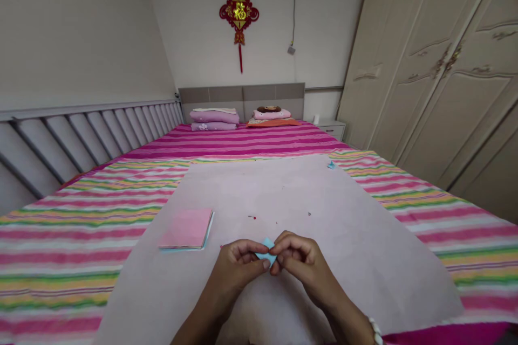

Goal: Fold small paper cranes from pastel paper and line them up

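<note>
A small folded piece of light blue paper (267, 245) is held up between my two hands, partly covered by the fingers. My left hand (242, 264) pinches its left side between thumb and index finger. On the other side, the fingertips of my right hand (298, 256) are closed on the paper's right edge. Both hands are just above a large pale sheet (343, 248). To the left of them lies a stack of square paper (188, 228), pink on top with blue showing beneath.
A small blue folded paper piece (331, 165) sits at the sheet's far right corner. Tiny dark and red bits (252, 217) lie beyond my hands. Striped cloth (73, 248) covers the bed around the sheet. A bed rail (101, 118) runs along the left; a wardrobe (424, 75) stands right.
</note>
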Available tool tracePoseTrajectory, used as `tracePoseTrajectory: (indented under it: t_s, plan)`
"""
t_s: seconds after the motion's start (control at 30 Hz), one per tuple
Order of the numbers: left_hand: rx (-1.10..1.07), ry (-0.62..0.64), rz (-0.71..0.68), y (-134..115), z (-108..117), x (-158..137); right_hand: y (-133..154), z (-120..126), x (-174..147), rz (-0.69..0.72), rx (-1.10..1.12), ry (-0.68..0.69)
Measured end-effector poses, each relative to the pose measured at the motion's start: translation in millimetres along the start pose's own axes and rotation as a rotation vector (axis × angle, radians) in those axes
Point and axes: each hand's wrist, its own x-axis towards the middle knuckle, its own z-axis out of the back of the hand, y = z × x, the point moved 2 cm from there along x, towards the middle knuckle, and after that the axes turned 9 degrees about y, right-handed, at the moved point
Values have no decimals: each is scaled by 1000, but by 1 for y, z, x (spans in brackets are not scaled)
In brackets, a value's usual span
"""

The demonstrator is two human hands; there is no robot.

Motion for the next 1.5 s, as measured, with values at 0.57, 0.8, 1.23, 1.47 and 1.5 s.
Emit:
tracePoseTrajectory:
  t_s: [0.57,0.8,1.23,1.47,1.5]
  plan:
    - [1,-9,-98,-8,-5,0,-4,2,3,-126,-15,-119]
    - [105,72,1,-17,-5,-3,-3,-1,1,-117,-18,-75]
    - [229,-20,-72,-14,-3,-1,-6,3,2,-110,10,-126]
    - [112,-49,-166,-11,-5,-1,-4,4,0,-98,-23,-151]
    - [111,-61,-193,-12,-6,-1,-4,4,0,-103,-28,-146]
